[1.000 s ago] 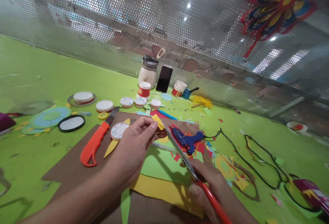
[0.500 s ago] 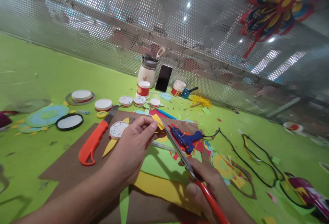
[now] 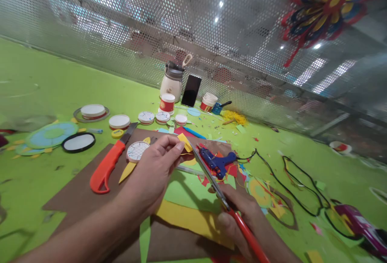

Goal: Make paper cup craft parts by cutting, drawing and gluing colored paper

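Observation:
My left hand pinches a small piece of yellow paper between thumb and fingers. My right hand grips red-handled scissors, whose blades point up and left. Their tips reach the right edge of the yellow paper; whether they touch it I cannot tell. Below the hands lie a light green paper sheet and a yellow paper strip on brown cardboard. Partly behind my left hand is a white disc with a line pattern and yellow pointed pieces.
An orange-handled knife lies left of my left hand. Just beyond the scissors rests a blue glue gun, its black cord running right. White lids, a phone and a pale jug stand further back. Paper scraps litter the green table.
The view has shifted slightly, so the table things sit a little further left. Both hands, the yellow paper and the scissors keep nearly the same pose.

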`<state>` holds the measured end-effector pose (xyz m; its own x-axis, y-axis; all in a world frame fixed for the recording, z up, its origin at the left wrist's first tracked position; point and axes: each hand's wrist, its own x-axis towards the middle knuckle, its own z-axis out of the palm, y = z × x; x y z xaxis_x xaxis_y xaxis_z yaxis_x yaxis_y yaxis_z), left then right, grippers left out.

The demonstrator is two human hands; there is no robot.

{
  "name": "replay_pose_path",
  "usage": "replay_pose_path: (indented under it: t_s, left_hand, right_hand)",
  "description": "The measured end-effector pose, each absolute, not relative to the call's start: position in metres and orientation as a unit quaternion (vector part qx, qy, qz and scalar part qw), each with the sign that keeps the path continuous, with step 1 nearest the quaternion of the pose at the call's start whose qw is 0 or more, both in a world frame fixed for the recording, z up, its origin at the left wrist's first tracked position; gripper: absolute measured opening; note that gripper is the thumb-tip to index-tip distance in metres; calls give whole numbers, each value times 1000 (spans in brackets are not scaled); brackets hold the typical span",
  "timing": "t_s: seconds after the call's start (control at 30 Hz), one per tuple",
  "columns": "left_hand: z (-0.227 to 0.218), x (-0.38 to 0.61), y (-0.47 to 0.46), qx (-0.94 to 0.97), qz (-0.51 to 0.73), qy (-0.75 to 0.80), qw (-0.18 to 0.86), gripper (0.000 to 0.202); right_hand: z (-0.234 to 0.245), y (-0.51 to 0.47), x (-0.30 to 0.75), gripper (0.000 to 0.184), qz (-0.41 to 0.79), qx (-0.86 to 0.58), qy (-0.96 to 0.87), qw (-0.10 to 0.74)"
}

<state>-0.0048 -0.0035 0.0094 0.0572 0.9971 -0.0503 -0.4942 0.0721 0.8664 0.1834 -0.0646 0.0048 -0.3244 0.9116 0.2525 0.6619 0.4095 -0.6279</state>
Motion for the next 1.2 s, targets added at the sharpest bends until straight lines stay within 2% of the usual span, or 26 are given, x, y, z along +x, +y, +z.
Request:
replay_pose_path:
  t_s: [0.87,1.2]
  left_hand:
    - [14,-4,-5,349,585,371,631,12]
    - [15,-5,-6,344,582,363,641,11]
  right_hand:
    - [10,-65,181,44,296,-470,-774,305]
    - [3,-68,181,49,284,-487,-761,321]
